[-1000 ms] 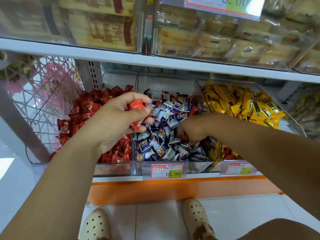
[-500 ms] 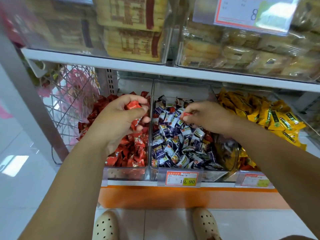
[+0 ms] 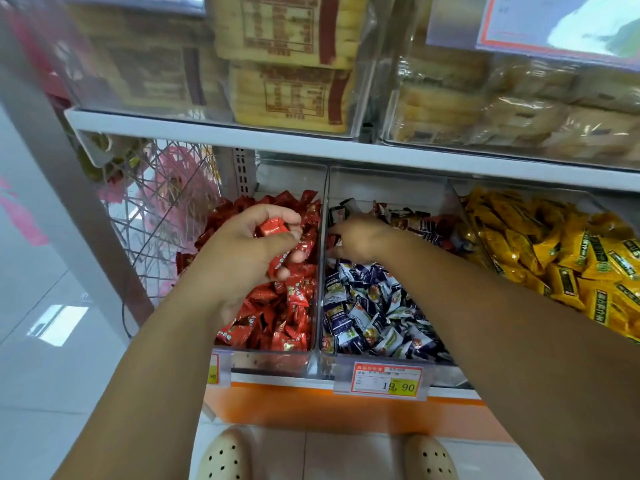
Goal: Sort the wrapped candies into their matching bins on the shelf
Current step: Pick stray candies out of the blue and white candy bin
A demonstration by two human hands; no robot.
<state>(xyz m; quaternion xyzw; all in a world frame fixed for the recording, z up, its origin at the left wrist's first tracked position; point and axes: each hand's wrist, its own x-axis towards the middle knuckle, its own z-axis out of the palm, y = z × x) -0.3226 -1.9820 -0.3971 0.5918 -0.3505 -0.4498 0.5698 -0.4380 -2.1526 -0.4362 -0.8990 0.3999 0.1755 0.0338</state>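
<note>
Three clear bins stand side by side on the lower shelf. The left bin (image 3: 273, 358) holds red wrapped candies, the middle bin (image 3: 381, 367) dark blue ones with a few red-brown ones at the back, the right bin (image 3: 460, 202) yellow ones. My left hand (image 3: 242, 251) hovers over the left bin, closed on a few red candies (image 3: 272, 226). My right hand (image 3: 360, 240) reaches into the back left of the middle bin, fingers down among the candies; what it grips is hidden.
An upper shelf board (image 3: 311, 143) juts out just above the bins, with clear boxes of packaged cakes (image 3: 287, 64) on it. A wire rack (image 3: 162, 216) stands left of the bins. A price tag (image 3: 386, 379) hangs on the middle bin. My shoes (image 3: 225, 459) are on the tiled floor.
My right hand moved from the middle bin's front to its back left corner. My left hand drifted left over the red bin, still holding red candies. The view moved closer and lower.
</note>
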